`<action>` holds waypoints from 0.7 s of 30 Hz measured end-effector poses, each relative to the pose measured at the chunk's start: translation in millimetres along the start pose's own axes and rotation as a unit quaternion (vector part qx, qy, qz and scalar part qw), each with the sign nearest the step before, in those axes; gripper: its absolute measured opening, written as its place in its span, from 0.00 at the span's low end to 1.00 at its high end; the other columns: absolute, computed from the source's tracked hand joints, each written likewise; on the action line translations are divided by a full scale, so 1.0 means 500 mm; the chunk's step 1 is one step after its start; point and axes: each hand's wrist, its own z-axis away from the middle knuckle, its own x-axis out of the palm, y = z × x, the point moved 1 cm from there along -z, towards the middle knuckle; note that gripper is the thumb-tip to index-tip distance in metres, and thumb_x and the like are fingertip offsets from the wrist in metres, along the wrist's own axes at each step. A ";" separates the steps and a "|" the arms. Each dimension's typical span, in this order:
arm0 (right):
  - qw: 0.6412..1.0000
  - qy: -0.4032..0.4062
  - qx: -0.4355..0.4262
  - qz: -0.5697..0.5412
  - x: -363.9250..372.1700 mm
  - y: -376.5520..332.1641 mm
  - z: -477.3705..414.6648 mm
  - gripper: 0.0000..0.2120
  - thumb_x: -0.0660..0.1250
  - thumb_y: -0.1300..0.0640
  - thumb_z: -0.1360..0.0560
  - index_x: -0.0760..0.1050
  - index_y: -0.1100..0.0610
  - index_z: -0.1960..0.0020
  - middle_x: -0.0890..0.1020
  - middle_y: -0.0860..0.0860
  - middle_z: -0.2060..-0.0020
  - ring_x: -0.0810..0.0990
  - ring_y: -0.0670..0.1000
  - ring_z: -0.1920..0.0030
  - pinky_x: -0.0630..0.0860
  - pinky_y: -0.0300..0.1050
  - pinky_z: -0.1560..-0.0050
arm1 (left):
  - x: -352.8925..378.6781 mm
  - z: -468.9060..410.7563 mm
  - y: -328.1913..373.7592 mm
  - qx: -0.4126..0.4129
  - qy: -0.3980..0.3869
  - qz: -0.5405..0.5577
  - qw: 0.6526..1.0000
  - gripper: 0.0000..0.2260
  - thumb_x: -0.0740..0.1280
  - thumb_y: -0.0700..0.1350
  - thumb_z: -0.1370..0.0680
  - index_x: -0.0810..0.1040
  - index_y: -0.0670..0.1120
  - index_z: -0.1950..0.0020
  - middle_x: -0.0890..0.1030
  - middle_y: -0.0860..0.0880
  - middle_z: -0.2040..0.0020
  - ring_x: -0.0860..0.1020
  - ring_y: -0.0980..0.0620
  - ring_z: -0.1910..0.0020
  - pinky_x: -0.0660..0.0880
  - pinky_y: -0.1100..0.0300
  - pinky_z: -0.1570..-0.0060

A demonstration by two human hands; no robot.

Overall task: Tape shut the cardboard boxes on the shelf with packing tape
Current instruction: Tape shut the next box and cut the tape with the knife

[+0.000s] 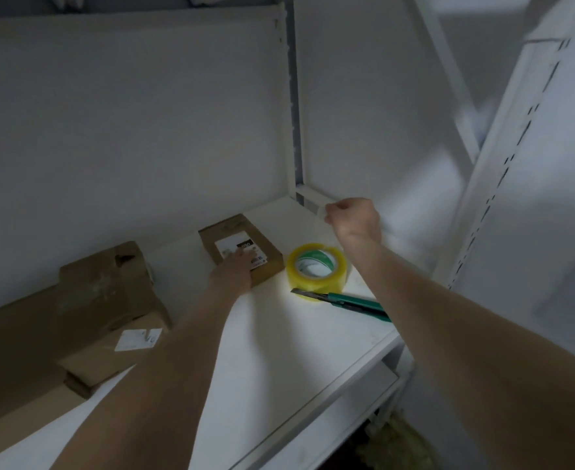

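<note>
A small cardboard box [231, 237] with a white label lies on the white shelf [279, 340]. My left hand [237, 271] rests flat on its near end, fingers straight over the label. To the right of the box stands a roll of clear yellowish packing tape [318, 268]. My right hand [353, 220] is raised beyond the roll, near the shelf's back corner, fingers curled and pinching a clear strip of tape [321, 212] that is hard to make out.
A green utility knife [347, 301] lies in front of the tape roll. Larger cardboard boxes [103, 293] sit at the left, one with a white label. A slotted white upright [503, 184] stands at the right; the shelf's front edge runs lower right.
</note>
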 end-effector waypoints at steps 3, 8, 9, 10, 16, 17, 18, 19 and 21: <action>1.000 -0.010 -0.011 -0.001 0.009 -0.014 0.009 0.10 0.65 0.50 0.25 0.84 0.53 0.53 0.85 0.53 0.54 0.82 0.57 0.52 0.78 0.47 0.51 | -0.010 0.022 -0.026 0.009 -0.011 0.003 1.000 0.28 0.59 0.36 0.21 0.59 0.53 0.24 0.61 0.48 0.24 0.62 0.45 0.26 0.67 0.50 0.33; 0.999 -0.024 -0.023 -0.014 0.034 -0.040 0.039 0.09 0.65 0.50 0.25 0.80 0.51 0.62 0.86 0.51 0.54 0.82 0.55 0.51 0.78 0.46 0.49 | -0.025 0.092 -0.049 0.055 -0.057 -0.058 0.995 0.27 0.64 0.39 0.22 0.63 0.55 0.25 0.67 0.48 0.27 0.68 0.46 0.30 0.69 0.55 0.34; 0.999 -0.028 -0.026 -0.016 0.038 -0.046 0.049 0.10 0.65 0.50 0.25 0.80 0.51 0.62 0.86 0.50 0.55 0.82 0.54 0.52 0.78 0.45 0.51 | -0.034 0.116 -0.047 0.068 -0.068 -0.073 0.993 0.27 0.64 0.39 0.22 0.63 0.56 0.25 0.66 0.49 0.26 0.67 0.46 0.29 0.68 0.55 0.34; 0.999 -0.033 -0.028 -0.017 0.042 -0.050 0.058 0.10 0.65 0.50 0.25 0.80 0.51 0.62 0.85 0.50 0.56 0.81 0.54 0.53 0.76 0.44 0.53 | -0.042 0.143 -0.044 0.083 -0.080 -0.090 0.989 0.28 0.64 0.39 0.23 0.63 0.56 0.25 0.65 0.50 0.26 0.67 0.47 0.29 0.69 0.55 0.34; 0.993 -0.104 -0.017 -0.044 0.074 -0.065 0.111 0.14 0.68 0.53 0.26 0.77 0.51 0.70 0.85 0.49 0.60 0.81 0.51 0.55 0.78 0.45 0.49 | -0.072 0.314 0.001 0.205 -0.104 -0.195 0.953 0.31 0.67 0.47 0.26 0.62 0.55 0.25 0.71 0.50 0.31 0.72 0.46 0.36 0.71 0.54 0.43; 0.992 -0.119 -0.012 -0.051 0.077 -0.065 0.120 0.13 0.68 0.54 0.26 0.77 0.51 0.69 0.85 0.49 0.62 0.81 0.50 0.56 0.78 0.44 0.48 | -0.073 0.336 0.009 0.218 -0.106 -0.204 0.949 0.31 0.68 0.48 0.26 0.63 0.55 0.25 0.73 0.49 0.32 0.73 0.46 0.37 0.71 0.54 0.44; 0.990 -0.133 -0.008 -0.054 0.079 -0.067 0.128 0.12 0.69 0.54 0.25 0.78 0.52 0.68 0.84 0.48 0.63 0.80 0.48 0.57 0.77 0.42 0.49 | -0.074 0.357 0.015 0.228 -0.103 -0.207 0.946 0.31 0.69 0.49 0.26 0.63 0.54 0.25 0.74 0.49 0.34 0.73 0.46 0.38 0.71 0.54 0.44; 0.988 -0.145 -0.006 -0.052 0.079 -0.067 0.136 0.11 0.68 0.55 0.25 0.79 0.53 0.66 0.83 0.48 0.64 0.79 0.46 0.59 0.75 0.40 0.51 | -0.074 0.377 0.020 0.238 -0.097 -0.213 0.943 0.30 0.69 0.50 0.26 0.64 0.54 0.25 0.75 0.49 0.35 0.74 0.45 0.39 0.71 0.54 0.46; 0.986 -0.160 -0.001 -0.046 0.076 -0.071 0.151 0.10 0.68 0.57 0.25 0.78 0.55 0.66 0.83 0.48 0.62 0.77 0.44 0.61 0.71 0.38 0.53 | -0.066 0.412 0.024 0.260 -0.074 -0.225 0.936 0.27 0.69 0.51 0.25 0.66 0.54 0.27 0.76 0.48 0.38 0.75 0.45 0.40 0.71 0.54 0.48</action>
